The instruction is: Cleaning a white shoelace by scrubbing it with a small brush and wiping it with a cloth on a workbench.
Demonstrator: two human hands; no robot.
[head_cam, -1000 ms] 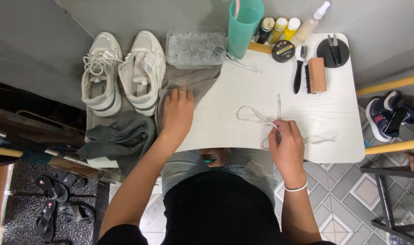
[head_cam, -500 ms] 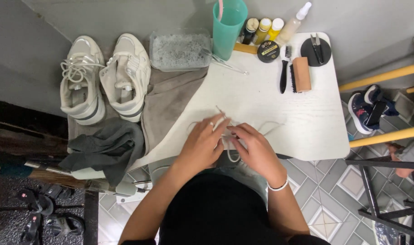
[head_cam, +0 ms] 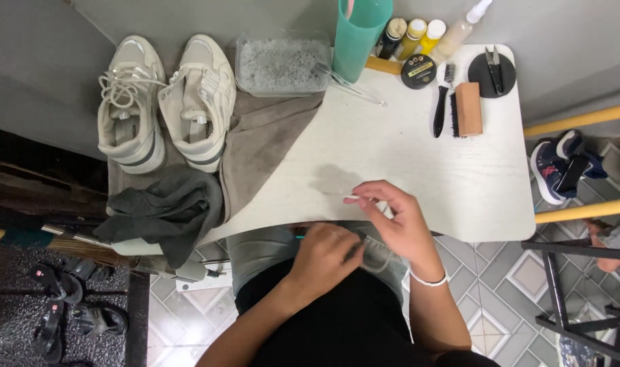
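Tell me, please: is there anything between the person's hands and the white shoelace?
Nothing visible is in between. The right hand pinches the tip of the white shoelace over the near edge of the white table, and the left hand grips the lace lower down, over the lap. The brushes stand farther back.

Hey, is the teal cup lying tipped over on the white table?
No, the teal cup stands upright at the far edge of the white table, beside the clear tub of suds.

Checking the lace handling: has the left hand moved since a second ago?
Yes. The left hand has left the brown towel and come back past the table's near edge.
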